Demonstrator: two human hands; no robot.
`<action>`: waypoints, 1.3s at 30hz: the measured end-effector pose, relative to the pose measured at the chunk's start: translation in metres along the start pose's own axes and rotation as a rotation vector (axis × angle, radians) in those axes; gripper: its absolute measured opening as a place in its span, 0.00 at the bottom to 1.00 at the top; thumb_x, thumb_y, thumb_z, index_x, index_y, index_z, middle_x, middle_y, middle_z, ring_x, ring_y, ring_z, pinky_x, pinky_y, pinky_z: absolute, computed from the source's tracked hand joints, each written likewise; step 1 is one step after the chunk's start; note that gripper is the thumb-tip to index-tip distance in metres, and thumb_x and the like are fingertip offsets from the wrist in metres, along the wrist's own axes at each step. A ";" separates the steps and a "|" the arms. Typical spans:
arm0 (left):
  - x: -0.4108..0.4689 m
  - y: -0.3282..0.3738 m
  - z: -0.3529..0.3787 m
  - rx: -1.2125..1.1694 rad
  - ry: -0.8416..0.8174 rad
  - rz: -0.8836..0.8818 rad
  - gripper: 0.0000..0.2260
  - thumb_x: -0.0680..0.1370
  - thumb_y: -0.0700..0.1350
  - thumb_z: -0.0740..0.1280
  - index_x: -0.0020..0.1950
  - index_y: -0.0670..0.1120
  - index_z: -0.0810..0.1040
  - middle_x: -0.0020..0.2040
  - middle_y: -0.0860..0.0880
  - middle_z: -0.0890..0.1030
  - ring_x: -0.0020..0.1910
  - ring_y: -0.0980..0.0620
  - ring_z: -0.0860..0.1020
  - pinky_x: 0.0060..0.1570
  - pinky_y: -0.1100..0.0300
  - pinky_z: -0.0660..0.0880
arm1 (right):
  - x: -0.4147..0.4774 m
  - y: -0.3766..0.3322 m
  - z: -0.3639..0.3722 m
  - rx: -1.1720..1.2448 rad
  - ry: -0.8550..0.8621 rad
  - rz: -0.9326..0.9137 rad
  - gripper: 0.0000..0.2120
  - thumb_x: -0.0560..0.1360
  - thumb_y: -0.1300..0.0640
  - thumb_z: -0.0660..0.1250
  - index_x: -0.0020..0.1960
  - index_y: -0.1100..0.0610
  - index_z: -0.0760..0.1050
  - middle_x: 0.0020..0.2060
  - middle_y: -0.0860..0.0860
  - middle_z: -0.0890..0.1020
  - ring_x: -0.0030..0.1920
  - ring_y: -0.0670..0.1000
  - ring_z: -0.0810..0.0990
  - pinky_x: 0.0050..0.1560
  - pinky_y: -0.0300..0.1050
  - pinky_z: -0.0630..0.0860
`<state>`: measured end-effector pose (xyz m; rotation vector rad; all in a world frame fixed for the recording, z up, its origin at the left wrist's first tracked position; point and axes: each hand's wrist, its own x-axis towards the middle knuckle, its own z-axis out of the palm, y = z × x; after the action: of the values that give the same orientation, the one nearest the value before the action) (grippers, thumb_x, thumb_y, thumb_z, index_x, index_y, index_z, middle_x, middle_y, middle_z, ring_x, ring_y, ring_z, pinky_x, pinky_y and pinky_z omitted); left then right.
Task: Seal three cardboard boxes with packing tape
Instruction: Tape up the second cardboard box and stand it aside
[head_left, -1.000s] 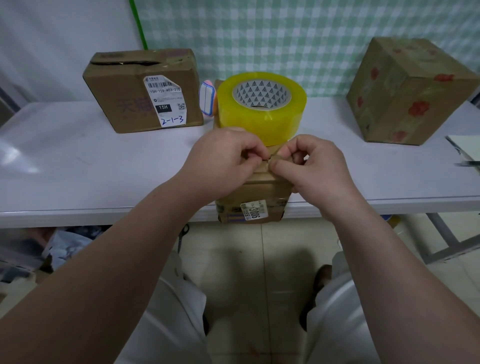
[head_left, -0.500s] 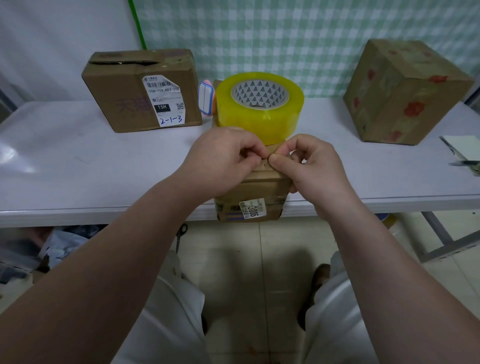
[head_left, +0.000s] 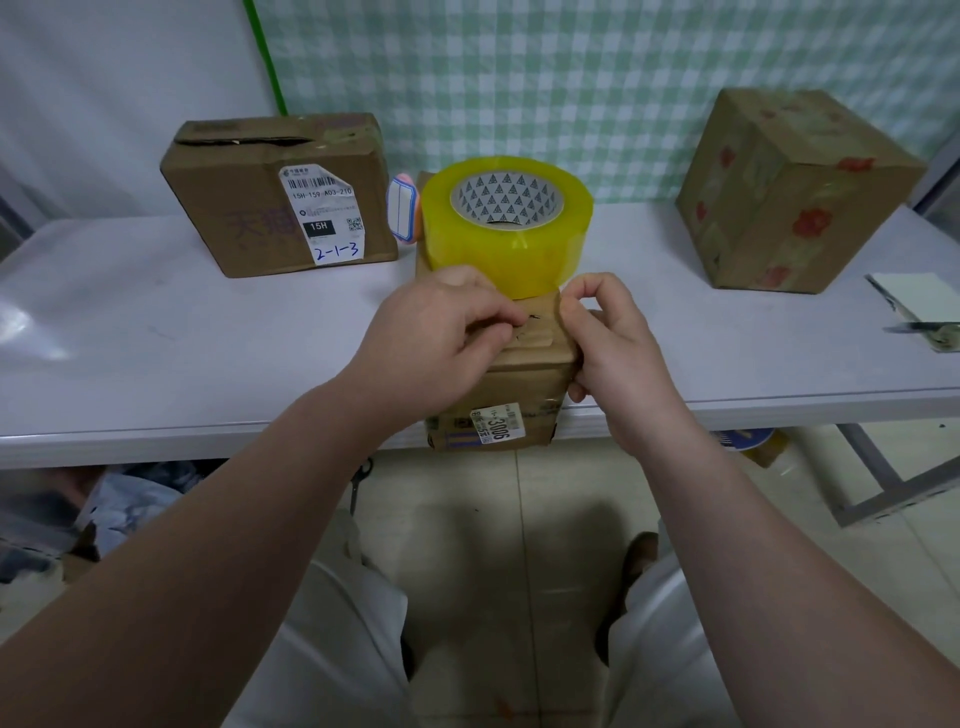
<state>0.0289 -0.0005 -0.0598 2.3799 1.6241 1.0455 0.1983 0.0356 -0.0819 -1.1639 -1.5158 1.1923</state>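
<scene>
**First box in hand, two more waiting**

Head view: the small box (head_left: 498, 384) stands at the front edge of the white table (head_left: 156, 353), straight in front of the person. The yellow tape roll (head_left: 506, 234) lies flat on the back of its top. The left hand (head_left: 436, 332) has its fingers curled, and thumb and fingertips pinch at the box's top just in front of the roll. Whether a loose end of tape is between them cannot be told. The right hand (head_left: 608, 343) pinches the top right edge of the same box with thumb and forefinger, its other fingers bent down the side. A short glossy patch, perhaps tape, shows on the top between the hands, but no long strip runs from the roll.

The labelled box (head_left: 260, 208) at the back left shows a dark gap along its top, so it looks unsealed. The flowered box (head_left: 795, 192) at the back right stands well apart; its top seam cannot be read.

The task looks early: sealing of the first box appears barely begun.
</scene>
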 end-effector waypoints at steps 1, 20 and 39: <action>-0.003 0.000 0.001 0.012 0.011 0.022 0.12 0.75 0.47 0.64 0.53 0.47 0.84 0.49 0.52 0.80 0.42 0.63 0.73 0.42 0.64 0.71 | -0.003 0.001 0.000 0.018 -0.018 -0.004 0.08 0.79 0.53 0.62 0.43 0.43 0.70 0.35 0.53 0.71 0.31 0.49 0.71 0.25 0.41 0.69; -0.017 -0.005 0.014 0.280 0.009 0.318 0.16 0.77 0.46 0.63 0.61 0.41 0.80 0.63 0.45 0.79 0.53 0.45 0.80 0.51 0.56 0.69 | -0.003 0.000 0.009 -0.293 0.088 -0.170 0.02 0.78 0.55 0.61 0.47 0.49 0.69 0.26 0.49 0.72 0.31 0.55 0.76 0.36 0.57 0.78; -0.009 0.007 0.005 0.388 -0.185 0.125 0.23 0.76 0.57 0.55 0.65 0.47 0.76 0.59 0.49 0.77 0.49 0.44 0.76 0.46 0.46 0.74 | -0.010 -0.012 0.005 -0.147 -0.003 0.014 0.03 0.78 0.54 0.62 0.51 0.53 0.70 0.34 0.53 0.75 0.32 0.50 0.78 0.26 0.44 0.79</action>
<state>0.0360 -0.0095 -0.0649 2.7510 1.7626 0.5373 0.1931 0.0241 -0.0720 -1.2712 -1.6219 1.1074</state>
